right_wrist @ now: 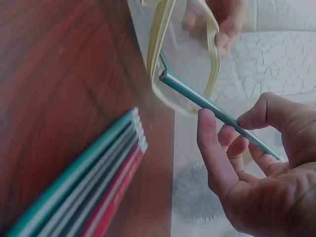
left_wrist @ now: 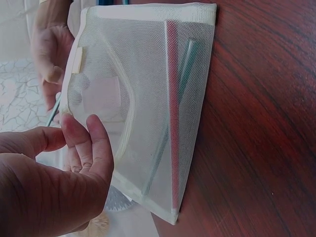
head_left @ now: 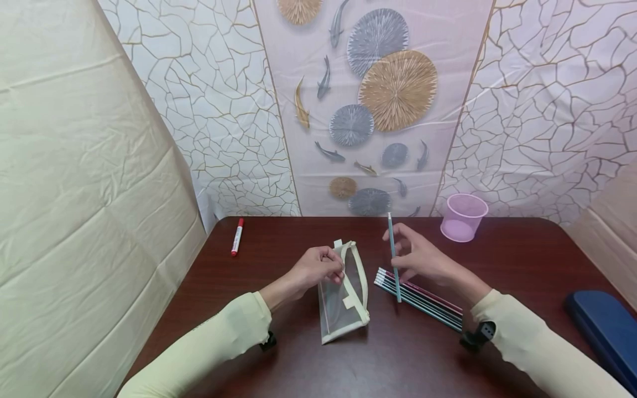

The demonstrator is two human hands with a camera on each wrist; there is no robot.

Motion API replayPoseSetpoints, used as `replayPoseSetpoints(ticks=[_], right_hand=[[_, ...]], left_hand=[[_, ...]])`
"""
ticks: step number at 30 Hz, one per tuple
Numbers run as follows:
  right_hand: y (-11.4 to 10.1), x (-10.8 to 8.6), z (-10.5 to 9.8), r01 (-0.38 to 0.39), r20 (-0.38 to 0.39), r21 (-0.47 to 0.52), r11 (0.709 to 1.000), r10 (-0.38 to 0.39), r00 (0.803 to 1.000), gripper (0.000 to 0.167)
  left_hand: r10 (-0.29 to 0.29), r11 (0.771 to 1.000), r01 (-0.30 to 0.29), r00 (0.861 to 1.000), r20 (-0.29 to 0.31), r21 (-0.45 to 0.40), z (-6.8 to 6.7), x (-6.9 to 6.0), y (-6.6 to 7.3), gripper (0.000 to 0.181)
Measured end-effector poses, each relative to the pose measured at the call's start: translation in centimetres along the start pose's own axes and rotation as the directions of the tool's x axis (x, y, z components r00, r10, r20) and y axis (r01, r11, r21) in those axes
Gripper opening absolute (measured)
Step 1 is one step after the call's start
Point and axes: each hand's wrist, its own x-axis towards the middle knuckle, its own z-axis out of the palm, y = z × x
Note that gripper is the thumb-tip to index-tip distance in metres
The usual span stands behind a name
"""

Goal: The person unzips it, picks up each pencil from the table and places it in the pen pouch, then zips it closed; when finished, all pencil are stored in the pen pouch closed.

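A cream-edged mesh pencil case stands unzipped on the table, its opening toward the right hand. My left hand pinches the opening's edge between thumb and fingers. Through the mesh in the left wrist view I see a red pencil and a green pencil inside. My right hand pinches another green pencil with thumb and fingers, holding it off the table. In the right wrist view its front end points at the case's opening. Below that hand lies a row of several pencils, green and red, with white ends.
A red-and-white marker lies at the back left of the table. At the back right stands a pink mesh cup. A dark blue case lies at the right edge. Patterned cloth hangs behind the table.
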Motion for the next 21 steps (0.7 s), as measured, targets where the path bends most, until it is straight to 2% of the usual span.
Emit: replayPoseSetpoints(ticks=[4, 8, 13, 17, 21], right_hand=[[-0.3, 0.4, 1.2, -0.015, -0.012, 0.095, 0.995, 0.016, 1.000, 0.057], [-0.3, 0.9, 2.6, -0.032, -0.058, 0.206, 0.978, 0.045, 0.997, 0.057], [-0.2, 1.0, 4.9, -0.058, -0.083, 0.246, 0.967, 0.081, 0.993, 0.057], [0.0, 1.0, 7.0, -0.123, -0.057, 0.266, 0.956, 0.143, 0.988, 0.059], [0.4, 0.9, 8.3, -0.200, 0.007, 0.265, 0.943, 0.206, 0.979, 0.059]], left_hand=[[-0.007, 1.000, 0.007, 1.000, -0.006, 0.010, 0.1, 0.0, 0.0, 0.008], [-0.014, 1.000, 0.014, 1.000, -0.005, 0.014, 0.1, 0.1, 0.1, 0.007], [-0.014, 1.000, 0.014, 1.000, 0.003, 0.019, 0.3, 0.1, 0.1, 0.007], [-0.008, 1.000, 0.008, 1.000, 0.005, 0.018, 0.4, 0.1, 0.1, 0.008], [-0.014, 1.000, 0.014, 1.000, 0.004, 0.017, 0.6, 0.1, 0.0, 0.009]])
